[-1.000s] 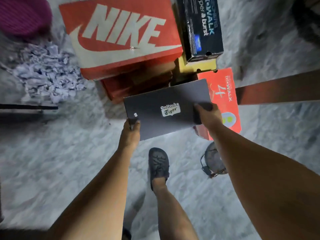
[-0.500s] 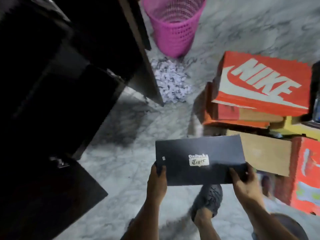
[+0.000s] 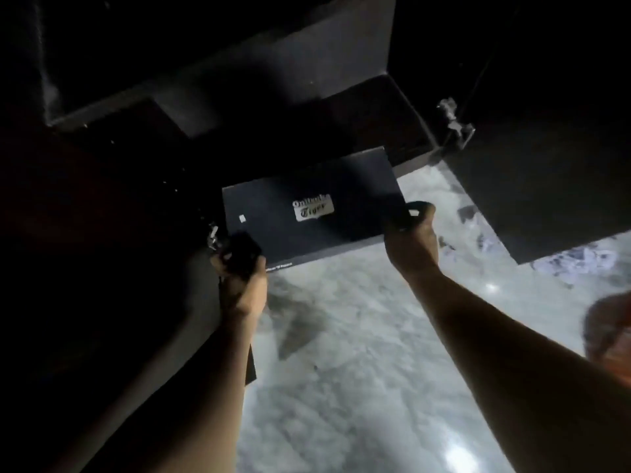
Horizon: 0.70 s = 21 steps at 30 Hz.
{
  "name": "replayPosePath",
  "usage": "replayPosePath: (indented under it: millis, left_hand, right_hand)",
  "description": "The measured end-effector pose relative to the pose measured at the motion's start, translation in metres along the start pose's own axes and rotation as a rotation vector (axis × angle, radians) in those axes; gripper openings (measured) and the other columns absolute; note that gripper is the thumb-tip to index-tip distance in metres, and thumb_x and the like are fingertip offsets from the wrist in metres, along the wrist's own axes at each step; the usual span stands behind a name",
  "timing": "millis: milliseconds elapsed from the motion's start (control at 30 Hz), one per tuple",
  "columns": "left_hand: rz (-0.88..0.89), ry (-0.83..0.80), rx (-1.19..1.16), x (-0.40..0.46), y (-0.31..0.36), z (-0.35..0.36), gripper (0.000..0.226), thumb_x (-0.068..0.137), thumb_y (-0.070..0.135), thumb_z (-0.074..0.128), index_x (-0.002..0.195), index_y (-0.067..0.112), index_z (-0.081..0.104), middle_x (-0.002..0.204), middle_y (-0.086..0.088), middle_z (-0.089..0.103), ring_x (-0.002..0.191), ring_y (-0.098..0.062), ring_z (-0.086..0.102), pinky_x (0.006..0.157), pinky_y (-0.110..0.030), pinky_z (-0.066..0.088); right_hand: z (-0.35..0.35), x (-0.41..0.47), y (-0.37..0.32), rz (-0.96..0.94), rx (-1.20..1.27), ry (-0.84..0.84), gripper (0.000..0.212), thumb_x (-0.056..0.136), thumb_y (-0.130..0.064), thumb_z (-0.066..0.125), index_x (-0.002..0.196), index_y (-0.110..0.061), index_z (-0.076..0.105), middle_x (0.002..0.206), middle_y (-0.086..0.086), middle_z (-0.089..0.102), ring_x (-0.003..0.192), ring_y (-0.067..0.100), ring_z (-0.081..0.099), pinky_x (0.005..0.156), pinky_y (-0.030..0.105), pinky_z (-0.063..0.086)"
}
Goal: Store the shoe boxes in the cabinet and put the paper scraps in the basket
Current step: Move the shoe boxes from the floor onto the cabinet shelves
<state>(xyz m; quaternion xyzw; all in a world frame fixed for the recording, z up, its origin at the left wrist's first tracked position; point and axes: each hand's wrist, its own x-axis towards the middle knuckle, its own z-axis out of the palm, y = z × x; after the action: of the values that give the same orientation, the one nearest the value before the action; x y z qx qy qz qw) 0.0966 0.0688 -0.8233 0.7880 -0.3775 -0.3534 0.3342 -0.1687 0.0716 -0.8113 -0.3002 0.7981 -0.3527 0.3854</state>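
Note:
A dark shoe box (image 3: 307, 206) with a white Onitsuka Tiger label is held level in front of the open dark cabinet (image 3: 341, 107). Its far edge is at the lip of the cabinet's bottom shelf. My left hand (image 3: 240, 268) grips the box's near left corner. My right hand (image 3: 411, 233) grips its right end. White paper scraps (image 3: 577, 259) lie on the marble floor at the right, partly hidden behind the cabinet door. The basket is out of view.
The cabinet's right door (image 3: 546, 172) stands open with a metal hinge (image 3: 456, 122). The left door (image 3: 102, 268) is open too and very dark. An orange box corner (image 3: 611, 332) shows at the right edge. Pale marble floor (image 3: 358, 387) lies below.
I have turned left from the stack of boxes to the cabinet. The dark box went with both hands from over the floor to the cabinet's opening. The pink basket left the view.

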Motion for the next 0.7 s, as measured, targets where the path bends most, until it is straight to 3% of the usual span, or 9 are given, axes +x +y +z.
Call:
replayPosePath:
  millis: [67,133,233,333,433,533,600,700]
  left_hand:
    - [0.100,0.087,-0.077,0.042,-0.006,0.025,0.058,0.087,0.010,0.065,0.135,-0.011,0.041,0.122,-0.004,0.051,0.105,-0.004,0.057,0.088,-0.001,0.036]
    - [0.089,0.149,-0.129,0.084,-0.015,0.045,0.051,0.092,0.000,0.063,0.137,-0.012,0.040,0.117,-0.011,0.053,0.102,-0.008,0.059,0.074,0.006,0.034]
    - [0.138,0.331,-0.320,0.131,-0.021,0.075,0.057,0.088,0.030,0.066,0.127,-0.009,0.053,0.110,-0.013,0.065,0.105,-0.025,0.065,0.084,-0.013,0.050]
    - [0.099,0.455,-0.338,0.158,-0.015,0.092,0.056,0.095,0.040,0.061,0.126,-0.007,0.058,0.121,-0.020,0.068,0.116,-0.033,0.064,0.089,-0.019,0.040]
    - [-0.143,0.283,-0.303,0.188,0.000,0.098,0.063,0.101,0.055,0.043,0.140,0.006,0.052,0.142,-0.013,0.057,0.128,-0.029,0.057,0.101,-0.032,0.048]
    - [-0.223,0.039,-0.527,0.212,0.024,0.087,0.067,0.101,0.060,0.036,0.149,0.014,0.040,0.152,-0.007,0.047,0.136,-0.026,0.050,0.108,-0.038,0.047]
    - [-0.241,-0.031,-0.666,0.212,0.039,0.086,0.070,0.098,0.061,0.045,0.150,0.016,0.037,0.151,-0.007,0.047,0.136,-0.026,0.050,0.106,-0.039,0.047]
    - [-0.303,-0.054,-0.728,0.190,0.042,0.092,0.067,0.093,0.056,0.060,0.143,0.013,0.045,0.131,-0.010,0.060,0.117,-0.031,0.061,0.100,-0.048,0.051]
  right_hand:
    - [0.044,0.046,-0.007,-0.141,0.019,-0.018,0.044,0.097,-0.028,0.063,0.131,-0.015,0.039,0.109,0.014,0.068,0.099,0.041,0.066,0.070,0.034,0.040]
    - [0.082,0.085,-0.009,-0.237,-0.001,-0.030,0.054,0.096,-0.030,0.068,0.135,-0.009,0.037,0.119,0.016,0.067,0.108,0.041,0.064,0.074,0.031,0.038]
    - [0.126,0.128,-0.008,-0.330,-0.002,-0.003,0.059,0.091,-0.045,0.069,0.132,-0.013,0.039,0.123,0.008,0.066,0.113,0.039,0.063,0.080,0.034,0.045]
    - [0.167,0.155,-0.017,-0.371,-0.030,0.080,0.073,0.090,-0.061,0.063,0.143,-0.018,0.037,0.139,0.018,0.051,0.124,0.043,0.054,0.098,0.047,0.050]
    - [0.188,0.167,-0.035,-0.341,-0.089,0.129,0.082,0.091,-0.068,0.058,0.154,-0.022,0.031,0.149,0.025,0.035,0.126,0.046,0.052,0.101,0.044,0.047]
    - [0.201,0.183,-0.058,-0.377,-0.129,0.026,0.078,0.093,-0.065,0.058,0.151,-0.016,0.037,0.148,0.026,0.044,0.133,0.042,0.048,0.103,0.038,0.044]
    - [0.205,0.193,-0.074,-0.362,-0.108,-0.079,0.077,0.095,-0.060,0.059,0.153,-0.014,0.036,0.144,0.020,0.054,0.137,0.039,0.048,0.108,0.043,0.047]
    - [0.189,0.189,-0.080,-0.291,-0.081,-0.131,0.087,0.100,-0.051,0.056,0.164,-0.019,0.007,0.147,0.020,0.054,0.133,0.039,0.055,0.108,0.050,0.049]
